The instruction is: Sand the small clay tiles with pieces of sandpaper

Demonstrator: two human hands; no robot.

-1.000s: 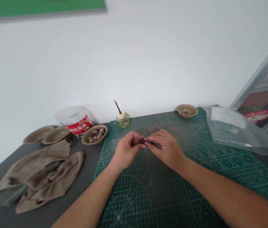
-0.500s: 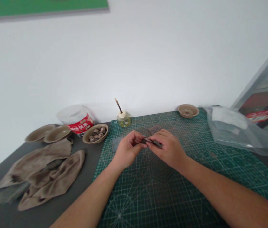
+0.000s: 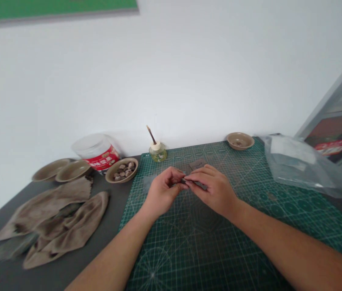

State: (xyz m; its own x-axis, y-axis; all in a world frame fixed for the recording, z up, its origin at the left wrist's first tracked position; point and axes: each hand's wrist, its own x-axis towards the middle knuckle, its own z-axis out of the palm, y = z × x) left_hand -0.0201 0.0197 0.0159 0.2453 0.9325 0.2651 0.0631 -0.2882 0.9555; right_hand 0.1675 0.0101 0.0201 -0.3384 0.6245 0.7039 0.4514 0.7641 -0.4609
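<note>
left hand (image 3: 165, 189), right hand (image 3: 215, 186): both pinching small dark piece (image 3: 200, 185), likely steadying it | filled bowl (image 3: 116, 181): sitting left of hands, presumably handy

Here's a bare left forearm (image 3: 122, 246), a bare right forearm (image 3: 283, 242), both broadening from the wrists (image 3: 147, 214); left hand (image 3: 163, 193), right hand (image 3: 215, 190), bare too!

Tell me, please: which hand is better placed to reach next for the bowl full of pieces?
Probably the left hand: it is nearer the bowl, with the right hand farther off. Both seem to hold the dark item, so neither looks free.
</note>
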